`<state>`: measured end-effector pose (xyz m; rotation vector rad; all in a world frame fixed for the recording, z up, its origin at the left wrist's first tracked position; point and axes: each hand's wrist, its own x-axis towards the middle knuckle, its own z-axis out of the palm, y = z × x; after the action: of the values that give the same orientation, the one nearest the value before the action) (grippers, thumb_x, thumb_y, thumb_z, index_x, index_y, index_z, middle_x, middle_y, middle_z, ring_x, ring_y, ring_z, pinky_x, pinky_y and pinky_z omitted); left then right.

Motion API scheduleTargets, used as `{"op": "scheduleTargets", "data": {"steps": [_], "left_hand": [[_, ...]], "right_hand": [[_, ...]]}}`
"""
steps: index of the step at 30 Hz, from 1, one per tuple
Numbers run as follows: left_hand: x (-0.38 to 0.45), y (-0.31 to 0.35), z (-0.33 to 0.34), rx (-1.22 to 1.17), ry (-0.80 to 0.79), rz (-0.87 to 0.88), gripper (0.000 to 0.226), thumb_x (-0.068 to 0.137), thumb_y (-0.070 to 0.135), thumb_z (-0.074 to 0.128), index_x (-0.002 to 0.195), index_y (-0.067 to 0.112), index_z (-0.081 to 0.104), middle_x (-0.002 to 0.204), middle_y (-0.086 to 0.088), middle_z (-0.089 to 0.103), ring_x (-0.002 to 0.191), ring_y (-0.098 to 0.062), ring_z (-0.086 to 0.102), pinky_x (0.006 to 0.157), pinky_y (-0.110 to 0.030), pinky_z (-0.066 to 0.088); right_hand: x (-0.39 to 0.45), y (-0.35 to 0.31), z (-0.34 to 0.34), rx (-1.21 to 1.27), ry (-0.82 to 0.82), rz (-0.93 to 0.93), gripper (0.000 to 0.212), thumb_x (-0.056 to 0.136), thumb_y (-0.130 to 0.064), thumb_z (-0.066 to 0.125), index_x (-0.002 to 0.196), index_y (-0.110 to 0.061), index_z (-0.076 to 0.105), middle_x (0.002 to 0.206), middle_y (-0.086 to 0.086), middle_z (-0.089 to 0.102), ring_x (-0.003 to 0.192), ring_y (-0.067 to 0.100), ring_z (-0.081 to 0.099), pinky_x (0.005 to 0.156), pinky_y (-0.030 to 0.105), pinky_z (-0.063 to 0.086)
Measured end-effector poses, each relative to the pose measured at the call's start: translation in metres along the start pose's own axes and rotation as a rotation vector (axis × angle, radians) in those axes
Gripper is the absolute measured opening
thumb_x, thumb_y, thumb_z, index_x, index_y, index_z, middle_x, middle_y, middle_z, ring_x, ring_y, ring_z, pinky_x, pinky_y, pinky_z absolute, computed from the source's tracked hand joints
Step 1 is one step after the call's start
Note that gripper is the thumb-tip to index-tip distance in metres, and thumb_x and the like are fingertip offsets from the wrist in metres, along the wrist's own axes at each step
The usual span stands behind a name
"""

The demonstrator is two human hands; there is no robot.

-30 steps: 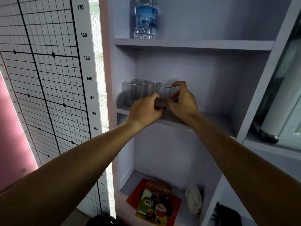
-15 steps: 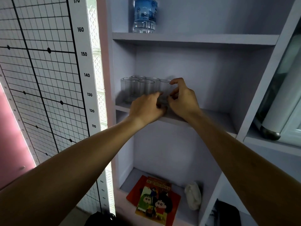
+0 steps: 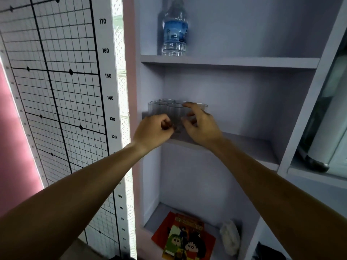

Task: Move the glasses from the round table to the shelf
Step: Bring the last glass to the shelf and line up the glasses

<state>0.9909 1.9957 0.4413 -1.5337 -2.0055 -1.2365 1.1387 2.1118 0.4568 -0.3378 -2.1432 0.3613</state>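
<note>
Several clear glasses (image 3: 158,108) stand clustered at the left end of the middle shelf (image 3: 247,145) of a pale lilac shelf unit. My left hand (image 3: 153,131) is just in front of them at the shelf's edge, fingers curled in, with nothing visibly in it. My right hand (image 3: 201,126) is beside it, fingers spread loosely beside the front glass (image 3: 176,114), index finger over its rim. Another glass (image 3: 202,106) peeks out behind my right hand. The glasses' bases are hidden by my hands.
A water bottle (image 3: 175,30) stands on the upper shelf. On the bottom shelf lie a cartoon book (image 3: 183,239) and a crumpled white cloth (image 3: 230,237). A height chart (image 3: 56,91) covers the wall at left. The unit's right compartment holds a white cylinder (image 3: 326,136).
My left hand has drawn back from the glasses and curled up. My right hand's fingers have loosened and spread. The view has tilted upward a little.
</note>
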Motion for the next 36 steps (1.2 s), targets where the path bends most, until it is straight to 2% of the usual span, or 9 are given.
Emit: {"op": "scheduleTargets", "data": {"steps": [4, 7, 12, 18, 24, 27, 29, 32, 36], "left_hand": [[-0.001, -0.007, -0.009, 0.023, -0.027, -0.012, 0.015, 0.077, 0.037, 0.07, 0.087, 0.031, 0.061, 0.076, 0.016, 0.067, 0.072, -0.008, 0.066, 0.061, -0.02, 0.043], [-0.002, -0.011, -0.009, 0.037, -0.066, -0.01, 0.021, 0.079, 0.035, 0.071, 0.095, 0.027, 0.061, 0.086, 0.012, 0.07, 0.079, -0.013, 0.067, 0.061, -0.019, 0.042], [-0.005, -0.012, -0.006, 0.015, -0.068, -0.007, 0.024, 0.08, 0.037, 0.07, 0.098, 0.025, 0.06, 0.092, 0.008, 0.072, 0.085, -0.016, 0.069, 0.074, -0.031, 0.056], [-0.007, -0.002, -0.001, 0.003, 0.017, 0.113, 0.031, 0.078, 0.048, 0.073, 0.092, 0.026, 0.057, 0.087, 0.012, 0.07, 0.075, -0.007, 0.066, 0.059, -0.018, 0.048], [-0.003, 0.031, 0.022, -0.066, -0.063, 0.228, 0.039, 0.071, 0.063, 0.066, 0.079, 0.027, 0.055, 0.07, 0.014, 0.062, 0.064, -0.004, 0.061, 0.056, -0.031, 0.053], [0.002, 0.045, 0.037, -0.118, -0.097, 0.234, 0.039, 0.068, 0.067, 0.067, 0.076, 0.031, 0.054, 0.068, 0.014, 0.063, 0.063, -0.001, 0.061, 0.055, -0.025, 0.05], [0.005, 0.053, 0.047, -0.158, -0.116, 0.233, 0.038, 0.067, 0.067, 0.067, 0.076, 0.032, 0.055, 0.07, 0.013, 0.065, 0.065, -0.002, 0.063, 0.056, -0.026, 0.051], [0.009, 0.063, 0.06, -0.168, -0.155, 0.248, 0.028, 0.073, 0.056, 0.07, 0.08, 0.032, 0.057, 0.074, 0.013, 0.066, 0.069, -0.003, 0.064, 0.059, -0.027, 0.052], [0.014, 0.07, 0.07, -0.158, -0.153, 0.233, 0.024, 0.076, 0.046, 0.074, 0.085, 0.028, 0.061, 0.077, 0.012, 0.068, 0.072, -0.008, 0.066, 0.061, -0.028, 0.054]], "right_hand": [[0.007, -0.005, 0.013, 0.013, 0.0, 0.035, 0.041, 0.095, -0.032, 0.061, 0.134, -0.023, 0.052, 0.114, 0.009, 0.069, 0.096, 0.026, 0.069, 0.084, 0.039, 0.057], [0.009, -0.005, 0.016, -0.004, 0.005, 0.048, 0.037, 0.096, -0.034, 0.06, 0.131, -0.022, 0.053, 0.11, 0.009, 0.071, 0.094, 0.026, 0.069, 0.082, 0.042, 0.058], [0.008, -0.008, 0.013, 0.028, 0.004, 0.065, 0.03, 0.095, -0.034, 0.062, 0.121, -0.021, 0.054, 0.104, -0.003, 0.066, 0.086, 0.018, 0.066, 0.078, 0.04, 0.059], [-0.005, -0.01, -0.003, 0.086, 0.051, 0.093, 0.021, 0.09, -0.036, 0.062, 0.105, -0.024, 0.052, 0.094, -0.006, 0.064, 0.08, 0.014, 0.064, 0.072, 0.04, 0.058], [-0.02, 0.002, -0.037, 0.052, 0.088, 0.16, 0.018, 0.079, -0.041, 0.052, 0.091, -0.03, 0.046, 0.077, -0.005, 0.058, 0.062, 0.013, 0.053, 0.059, 0.036, 0.049], [-0.027, 0.01, -0.052, 0.021, 0.117, 0.201, 0.016, 0.08, -0.041, 0.051, 0.09, -0.03, 0.044, 0.076, -0.004, 0.058, 0.065, 0.019, 0.055, 0.061, 0.043, 0.053], [-0.03, 0.015, -0.06, 0.017, 0.127, 0.241, 0.017, 0.079, -0.042, 0.05, 0.089, -0.03, 0.044, 0.076, -0.003, 0.058, 0.065, 0.021, 0.056, 0.062, 0.046, 0.054], [-0.033, 0.022, -0.069, 0.03, 0.137, 0.309, 0.019, 0.076, -0.046, 0.049, 0.09, -0.033, 0.045, 0.077, -0.005, 0.057, 0.065, 0.016, 0.055, 0.062, 0.046, 0.056], [-0.032, 0.027, -0.072, 0.087, 0.15, 0.388, 0.032, 0.073, -0.048, 0.051, 0.102, -0.037, 0.044, 0.092, -0.005, 0.06, 0.079, 0.019, 0.063, 0.069, 0.048, 0.059]]}}
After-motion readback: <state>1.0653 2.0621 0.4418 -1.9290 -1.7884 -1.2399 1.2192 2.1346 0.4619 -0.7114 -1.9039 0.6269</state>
